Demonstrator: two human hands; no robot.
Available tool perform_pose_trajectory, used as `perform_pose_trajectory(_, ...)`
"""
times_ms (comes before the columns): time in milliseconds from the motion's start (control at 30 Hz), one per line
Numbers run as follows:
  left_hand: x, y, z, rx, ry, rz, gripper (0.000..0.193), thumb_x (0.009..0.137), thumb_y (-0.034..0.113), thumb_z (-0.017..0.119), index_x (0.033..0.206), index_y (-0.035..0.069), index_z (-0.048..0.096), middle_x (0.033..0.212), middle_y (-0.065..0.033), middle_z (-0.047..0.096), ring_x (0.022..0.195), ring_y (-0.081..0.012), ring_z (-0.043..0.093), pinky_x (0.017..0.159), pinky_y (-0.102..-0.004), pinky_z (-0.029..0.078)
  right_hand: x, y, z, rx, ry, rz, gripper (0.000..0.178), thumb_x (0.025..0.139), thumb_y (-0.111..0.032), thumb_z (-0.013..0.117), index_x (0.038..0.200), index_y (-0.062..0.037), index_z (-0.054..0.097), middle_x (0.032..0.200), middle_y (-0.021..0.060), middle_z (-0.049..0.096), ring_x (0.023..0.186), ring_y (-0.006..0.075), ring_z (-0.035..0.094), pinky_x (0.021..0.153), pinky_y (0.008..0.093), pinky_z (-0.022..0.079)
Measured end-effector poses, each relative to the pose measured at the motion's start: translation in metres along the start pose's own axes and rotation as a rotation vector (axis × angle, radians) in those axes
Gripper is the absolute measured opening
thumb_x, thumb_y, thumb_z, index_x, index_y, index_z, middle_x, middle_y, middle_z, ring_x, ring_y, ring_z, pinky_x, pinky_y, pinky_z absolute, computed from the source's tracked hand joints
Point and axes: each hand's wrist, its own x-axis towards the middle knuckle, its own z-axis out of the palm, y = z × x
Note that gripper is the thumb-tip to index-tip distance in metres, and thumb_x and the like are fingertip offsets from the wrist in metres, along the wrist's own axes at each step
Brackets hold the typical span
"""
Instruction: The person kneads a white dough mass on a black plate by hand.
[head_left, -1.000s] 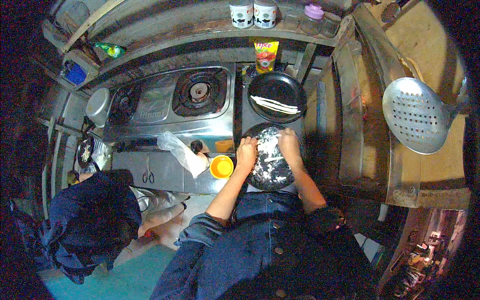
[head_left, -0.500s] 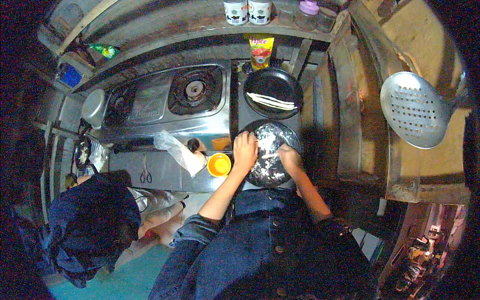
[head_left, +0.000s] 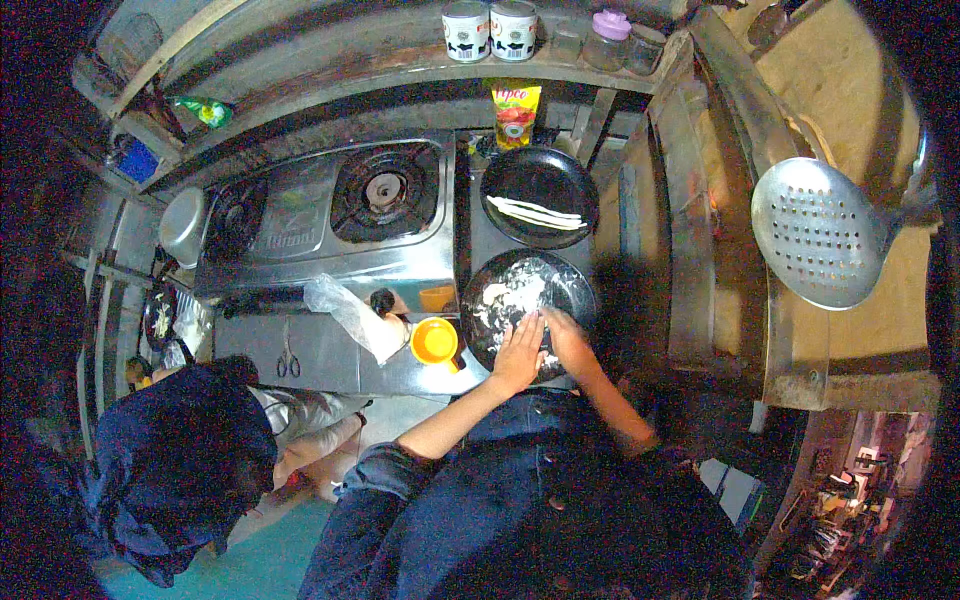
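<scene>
A round black pan (head_left: pixel 575 285) dusted with white flour (head_left: pixel 525 285) lies just ahead of my body. My left hand (head_left: pixel 518 358) is flat over its near part, fingers stretched forward. My right hand (head_left: pixel 568 345) is beside it, slightly blurred, fingers extended and almost meeting the left fingertips. Whatever lies beneath the palms is hidden. A pale lump, perhaps dough (head_left: pixel 494 293), sits in the flour at the upper left. Beyond is a second black pan (head_left: pixel 540 170), holding several thin white dough strips (head_left: pixel 538 213) side by side.
An orange cup (head_left: pixel 435 341) and a plastic bag of white powder (head_left: pixel 365 325) stand left of the floured pan. Farther left are scissors (head_left: pixel 288 350) and a gas stove (head_left: pixel 300 220). Another person (head_left: pixel 185 450) sits at lower left. A perforated skimmer (head_left: pixel 822 235) hangs at right.
Both hands have come together toward the pan's near side, the left moving right and nearer, its fingers now flattened. My view has shifted slightly.
</scene>
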Motion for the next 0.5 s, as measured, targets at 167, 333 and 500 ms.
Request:
perform_pose_trajectory(167, -0.008, -0.001, 0.005, 0.028, -0.134, -0.092, 0.063, 0.090, 0.026, 0.042, 0.141, -0.002, 0.019, 0.149, -0.0159, 0.016, 0.138, -0.0289, 0.017, 0.111, -0.0461, 0.013, -0.019, -0.039, -0.015, -0.343, -0.215, -0.012, 0.051, 0.083, -0.011, 0.044, 0.132, 0.0040, 0.037, 0.137, 0.0228, 0.037, 0.126, 0.0367, 0.037, 0.107, 0.0442, 0.027)
perform_pose_trajectory(333, 0.015, -0.006, -0.002, 0.011, -0.138, -0.102, 0.062, 0.088, 0.021, 0.040, 0.142, 0.000, 0.017, 0.150, -0.0149, 0.014, 0.138, -0.0287, 0.015, 0.111, -0.0469, 0.012, 0.002, -0.027, -0.013, -0.288, -0.267, 0.115, 0.064, 0.083, -0.018, 0.046, 0.139, 0.0043, 0.024, 0.146, 0.0221, 0.020, 0.133, 0.0372, 0.025, 0.109, 0.0500, 0.018)
perform_pose_trajectory(500, 0.027, -0.018, -0.002, 0.042, -0.077, -0.116, 0.068, 0.086, 0.023, 0.044, 0.144, 0.004, 0.015, 0.151, -0.0125, 0.012, 0.139, -0.0255, 0.015, 0.111, -0.0487, 0.009, 0.020, -0.014, -0.004, -0.327, -0.244, 0.081, 0.068, 0.083, -0.023, 0.048, 0.140, 0.0026, 0.021, 0.149, 0.0200, 0.015, 0.135, 0.0358, 0.022, 0.109, 0.0501, 0.016)
